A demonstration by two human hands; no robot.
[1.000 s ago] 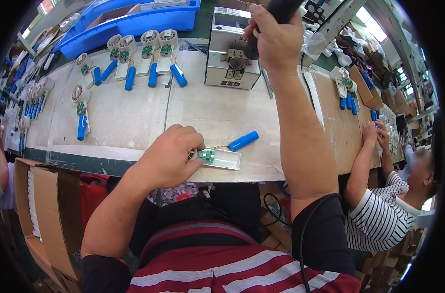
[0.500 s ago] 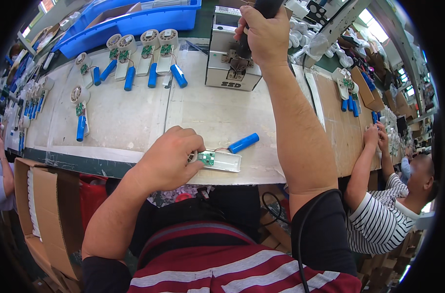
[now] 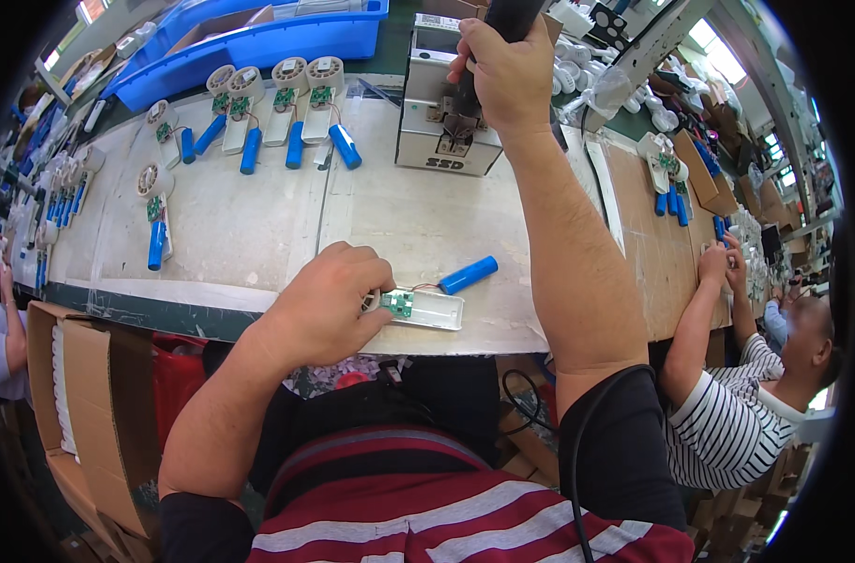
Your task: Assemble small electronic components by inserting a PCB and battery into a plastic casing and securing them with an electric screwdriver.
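Near the table's front edge my left hand (image 3: 326,305) grips the round end of a white plastic housing (image 3: 438,311) between thumb and fingers. A green circuit board (image 3: 398,302) sits in the housing beside my fingertips, and thin wires run from it to a blue cylindrical battery (image 3: 469,275) lying behind. My right hand (image 3: 512,80) is stretched far forward, wrapped round a black electric screwdriver (image 3: 514,17). Its lower end points down at the front of a boxy metal screw feeder (image 3: 425,141); the tip is hard to make out there.
Several white housings with boards and blue batteries (image 3: 294,145) lie at the back left, before a blue bin (image 3: 338,38). A single one (image 3: 155,230) lies nearer. An open carton (image 3: 118,403) stands below the table at left. At right, a co-worker in a striped shirt (image 3: 727,427) handles parts.
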